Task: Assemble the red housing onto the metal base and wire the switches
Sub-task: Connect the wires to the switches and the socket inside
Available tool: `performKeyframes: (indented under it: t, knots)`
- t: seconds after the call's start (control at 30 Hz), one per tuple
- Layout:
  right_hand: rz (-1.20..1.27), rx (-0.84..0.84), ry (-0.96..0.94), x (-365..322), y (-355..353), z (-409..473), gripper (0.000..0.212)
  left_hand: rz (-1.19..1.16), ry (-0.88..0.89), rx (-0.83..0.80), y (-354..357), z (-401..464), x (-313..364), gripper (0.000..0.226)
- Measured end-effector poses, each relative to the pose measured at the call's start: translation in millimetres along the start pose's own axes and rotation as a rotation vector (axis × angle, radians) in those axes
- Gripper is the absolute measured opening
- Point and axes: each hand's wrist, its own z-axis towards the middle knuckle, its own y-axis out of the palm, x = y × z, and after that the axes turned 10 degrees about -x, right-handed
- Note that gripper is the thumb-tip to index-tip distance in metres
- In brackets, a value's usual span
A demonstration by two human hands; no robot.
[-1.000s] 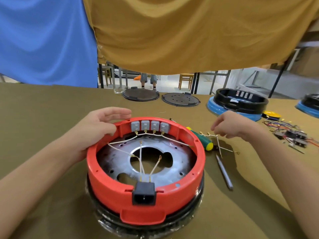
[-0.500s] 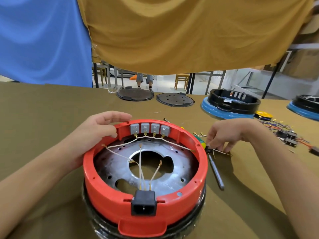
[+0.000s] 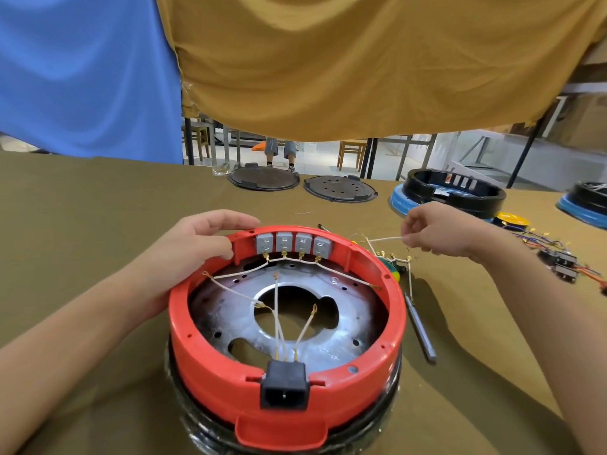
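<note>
Olive-brown cloth-covered bench [image 3: 82,224] carries the work. Round red plastic housing [image 3: 210,359] sits seated on the silver metal base plate [image 3: 348,323], directly before the person. Left hand [image 3: 193,247] rests half-curled over the far-left rim, gripping nothing closed, apparently steadying it. Four grey switches [image 3: 294,246] line the back wall. Right hand [image 3: 437,234] pinches a white wire harness [image 3: 384,239] aloft, likely next for fitting
</note>
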Motion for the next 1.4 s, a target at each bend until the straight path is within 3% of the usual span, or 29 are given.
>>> performKeyframes:
  t: [0.1,0.17,0.4,0.57,0.73,0.93,1.2,1.3,1.4]
  knots:
    - [-0.051,0.102,-0.031,-2.2,-1.7,0.3,0.015,0.022,-0.011,-0.006,-0.8,-0.4,1.0,0.051]
    - [0.044,0.128,-0.073,-4.3,-0.7,0.7,0.013,0.042,-0.013,-0.009,-0.5,-0.3,2.0,0.051]
    - [0.234,0.086,-0.091,-14.5,16.7,2.9,0.009,0.074,-0.017,-0.015,-0.7,-1.1,3.0,0.049]
    - [0.257,-0.132,-0.091,-17.4,11.7,-4.0,0.008,0.076,-0.022,-0.020,-1.1,-1.3,3.4,0.046]
    - [0.468,-0.047,-0.125,-19.6,9.8,-1.4,0.013,0.086,-0.007,-0.011,-0.6,-1.0,3.6,0.045]
    - [0.766,-0.097,-0.180,-17.1,8.2,3.8,0.011,0.096,0.004,-0.026,-2.5,0.1,2.4,0.044]
    - [0.769,-0.178,-0.351,-43.4,9.4,-8.7,0.012,0.166,-0.008,-0.029,-1.1,-3.9,7.7,0.040]
    - [0.692,-0.095,-0.428,-64.7,13.2,-20.4,0.013,0.299,-0.015,-0.032,-1.6,-7.7,14.9,0.032]
    - [0.482,0.062,-0.519,-87.9,20.2,-33.7,0.016,0.529,0.100,0.061,-0.5,-10.3,23.0,0.012]
